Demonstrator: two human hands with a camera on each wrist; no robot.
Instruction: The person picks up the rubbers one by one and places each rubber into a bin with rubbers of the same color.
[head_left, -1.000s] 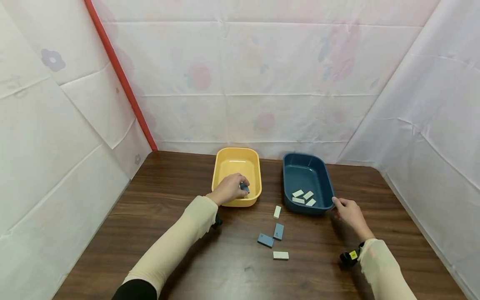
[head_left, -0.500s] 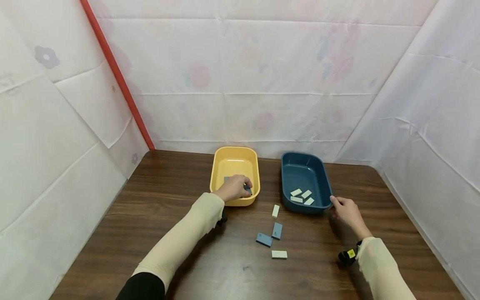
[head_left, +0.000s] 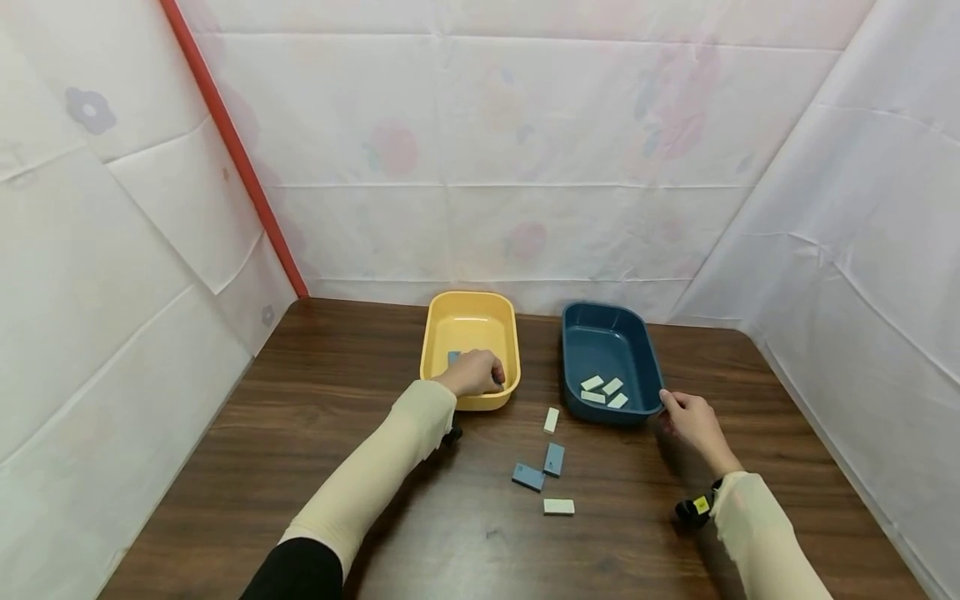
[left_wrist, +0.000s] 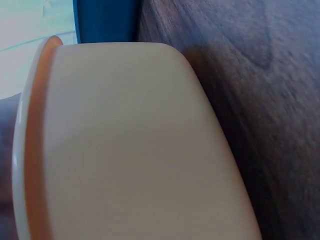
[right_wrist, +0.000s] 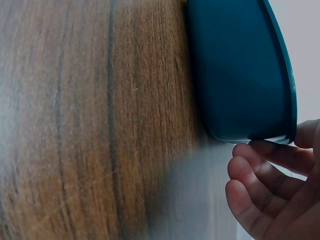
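Note:
My left hand reaches over the near side of the yellow bin, fingers bent down inside it. What lies under those fingertips is hidden, so I cannot tell whether they still hold a tile. A blue-grey tile shows in the bin beside the hand. In the left wrist view, the yellow bin's outer wall fills most of the picture and the hand does not appear. My right hand pinches the near right corner of the dark blue bin between thumb and fingers. Several pale tiles lie in that bin.
On the wooden table, between me and the bins, lie one pale tile, two blue-grey tiles and another pale tile. White sheeting hangs behind and along both sides, with a red strip at left.
The blue-grey tile that showed in my left fingers has gone out of sight as the hand dipped slightly right and lower in the yellow bin. My right hand keeps its grip on the blue bin.

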